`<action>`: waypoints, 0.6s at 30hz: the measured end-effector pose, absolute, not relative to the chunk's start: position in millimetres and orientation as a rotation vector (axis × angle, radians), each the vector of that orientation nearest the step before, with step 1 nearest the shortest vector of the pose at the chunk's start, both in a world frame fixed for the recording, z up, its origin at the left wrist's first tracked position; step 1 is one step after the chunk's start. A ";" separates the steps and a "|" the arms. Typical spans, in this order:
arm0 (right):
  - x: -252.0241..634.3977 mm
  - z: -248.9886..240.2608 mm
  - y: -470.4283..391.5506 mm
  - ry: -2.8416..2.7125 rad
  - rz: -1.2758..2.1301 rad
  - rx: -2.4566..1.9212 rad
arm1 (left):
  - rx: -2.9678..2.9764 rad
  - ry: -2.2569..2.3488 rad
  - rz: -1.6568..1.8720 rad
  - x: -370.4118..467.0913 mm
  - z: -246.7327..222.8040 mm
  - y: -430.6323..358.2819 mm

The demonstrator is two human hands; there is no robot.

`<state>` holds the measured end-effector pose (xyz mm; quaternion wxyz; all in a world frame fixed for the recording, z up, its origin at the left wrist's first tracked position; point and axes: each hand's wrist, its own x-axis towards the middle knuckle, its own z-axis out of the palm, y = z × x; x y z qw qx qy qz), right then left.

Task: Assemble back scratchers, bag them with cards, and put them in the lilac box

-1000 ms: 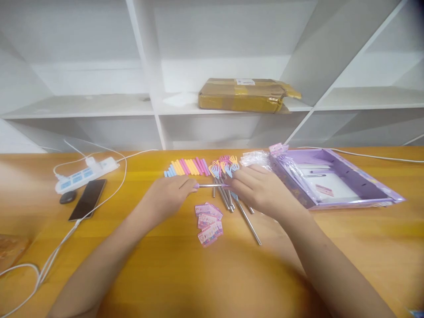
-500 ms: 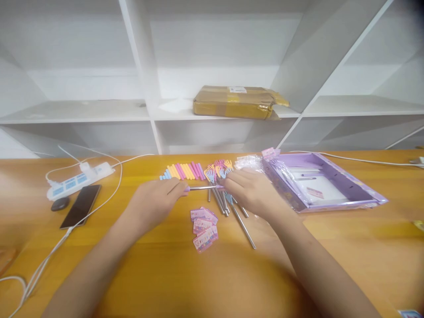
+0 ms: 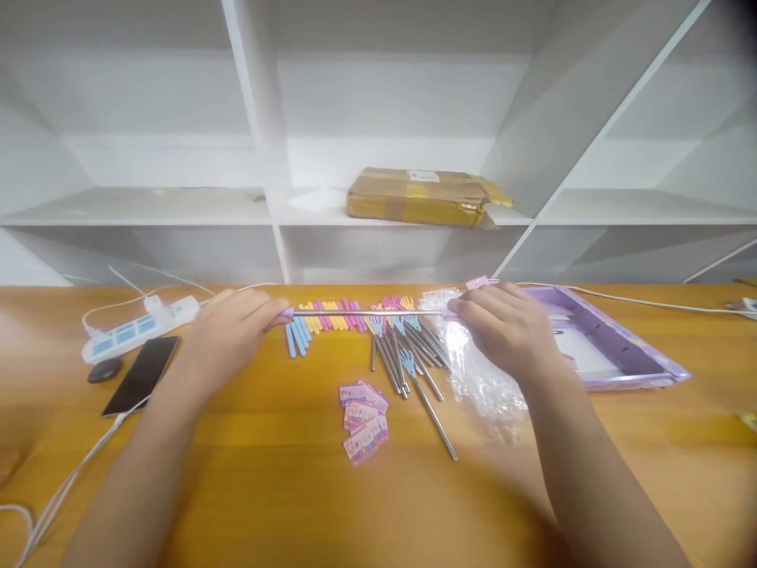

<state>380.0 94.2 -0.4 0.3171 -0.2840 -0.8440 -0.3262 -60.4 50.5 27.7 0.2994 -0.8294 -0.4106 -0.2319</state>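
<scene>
A telescopic back scratcher [image 3: 367, 313] stretches level between my two hands, its thin metal rod drawn out long and a purple end showing at each side. My left hand [image 3: 233, 327] is closed round the left purple end. Around the right purple end my right hand [image 3: 502, 319] is closed, hiding most of it. Below and behind the rod lie several hand-shaped scratcher heads on metal rods [image 3: 393, 363], in blue, yellow and pink. Coloured handle sleeves [image 3: 331, 317] in blue, yellow, pink and purple lie in a row beside them. Small pink printed cards [image 3: 363, 422] form a loose pile nearer me.
Clear plastic bags [image 3: 488, 386] lie under my right forearm, beside an open purple box [image 3: 627, 339]. On the left are a white power strip [image 3: 139, 327], a phone [image 3: 142, 375], a black mouse-like object [image 3: 105, 371] and cables. A taped carton [image 3: 419, 197] rests on the shelf.
My hands have moved apart, left hand leftward and right hand rightward, and the back scratcher's rod has lengthened between them. More of the blue sleeves and plastic bags now shows.
</scene>
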 end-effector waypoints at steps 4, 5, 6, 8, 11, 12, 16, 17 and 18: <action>452.6 -10.1 124.6 -1.891 -1.050 -0.801 | -1.870 -1.092 -0.818 -131.2 36.6 60.0; 475.4 -13.3 133.4 -1.753 -1.098 -0.851 | -1.730 -1.042 -0.920 -151.3 38.5 62.7; 496.3 -16.4 141.1 -1.676 -1.120 -0.925 | -1.670 -1.052 -0.945 -169.0 39.5 65.4; 525.7 -20.9 151.2 -1.628 -1.082 -1.079 | -1.666 -1.092 -0.921 -193.1 38.7 70.9; 532.3 -19.9 149.5 -1.720 -1.041 -1.133 | -1.710 -1.193 -0.866 -199.4 33.9 77.9; 527.3 -17.4 145.3 -1.760 -1.045 -1.130 | -1.716 -1.216 -0.860 -196.4 32.7 79.3; 503.1 -4.2 124.8 -1.769 -0.967 -1.219 | -1.710 -1.336 -0.876 -180.2 34.5 78.2; 499.6 -1.6 120.6 -1.745 -0.915 -1.251 | -1.714 -1.375 -0.867 -176.9 36.2 76.6; 497.4 0.4 117.2 -1.726 -0.861 -1.276 | -1.717 -1.410 -0.854 -174.0 37.9 75.0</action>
